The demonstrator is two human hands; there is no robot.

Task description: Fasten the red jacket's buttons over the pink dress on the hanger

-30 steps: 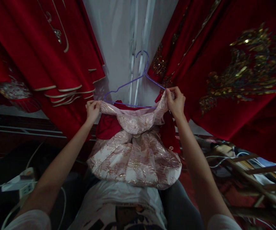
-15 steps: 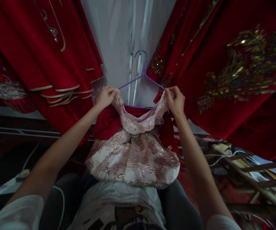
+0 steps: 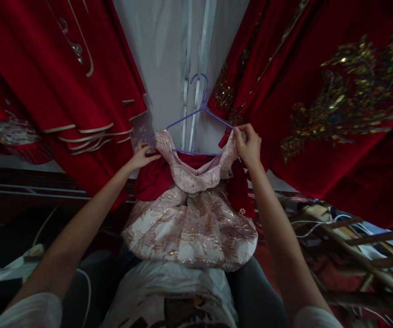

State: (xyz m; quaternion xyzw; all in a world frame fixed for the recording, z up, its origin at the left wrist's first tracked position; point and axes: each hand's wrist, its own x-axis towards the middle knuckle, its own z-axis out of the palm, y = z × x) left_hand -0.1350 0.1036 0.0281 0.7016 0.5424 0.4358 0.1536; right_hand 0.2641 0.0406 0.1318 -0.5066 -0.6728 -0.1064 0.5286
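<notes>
A pale pink dress point(image 3: 191, 228) with gold brocade hangs on a thin purple hanger point(image 3: 184, 119) in front of my body. Its left strap point(image 3: 163, 141) lies over the hanger's left arm. My left hand point(image 3: 143, 157) is beside that strap, thumb and fingers apart, with the fingertips close to the hanger's left end; whether they touch it I cannot make out. At the opposite shoulder, my right hand point(image 3: 249, 143) pinches the dress's right strap at the end of the hanger. Dark red cloth point(image 3: 153, 176) shows behind the bodice.
Red garments with pale trim point(image 3: 90, 105) hang at the left. Another red garment with gold sequins point(image 3: 349, 105) hangs at the right. Between them stands a pale wall point(image 3: 158, 54) with metal rails. A wooden rack point(image 3: 363, 259) and a white cable point(image 3: 308, 228) are at lower right.
My left hand has let go of the left strap and shifted left and down, its fingers now apart. The left end of the hanger has come into view. My right hand keeps its pinch.
</notes>
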